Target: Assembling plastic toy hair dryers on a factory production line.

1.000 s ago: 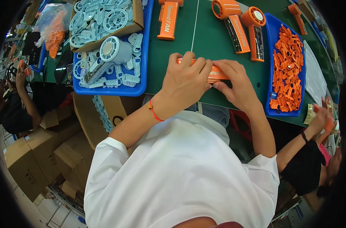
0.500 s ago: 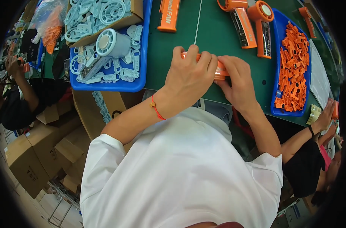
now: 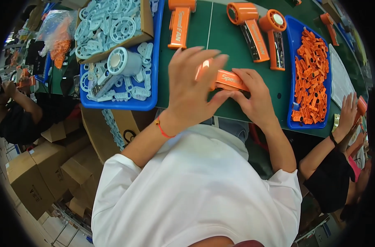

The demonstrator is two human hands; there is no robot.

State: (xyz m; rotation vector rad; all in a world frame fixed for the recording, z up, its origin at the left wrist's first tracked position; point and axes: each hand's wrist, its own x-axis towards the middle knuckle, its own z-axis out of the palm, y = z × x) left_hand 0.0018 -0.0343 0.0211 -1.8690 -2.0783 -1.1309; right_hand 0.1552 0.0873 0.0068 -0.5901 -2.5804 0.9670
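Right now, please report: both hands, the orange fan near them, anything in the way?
Right hand gripping orange fan by its handle end. Left hand open, blurred, partly hiding the fan; contact unclear. No other object seen in the way.

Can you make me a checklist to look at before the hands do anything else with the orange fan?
1. Right hand on the orange fan: ok, holding its handle end.
2. Left hand gripping the fan: cannot tell, it is blurred with fingers spread.
3. Whole fan in view: not ok, the left hand hides part of it.
4. Blue tray of orange parts apart from the hands: ok, off to the right.
5. Fan's inside sorted: cannot tell, it doesn't show.
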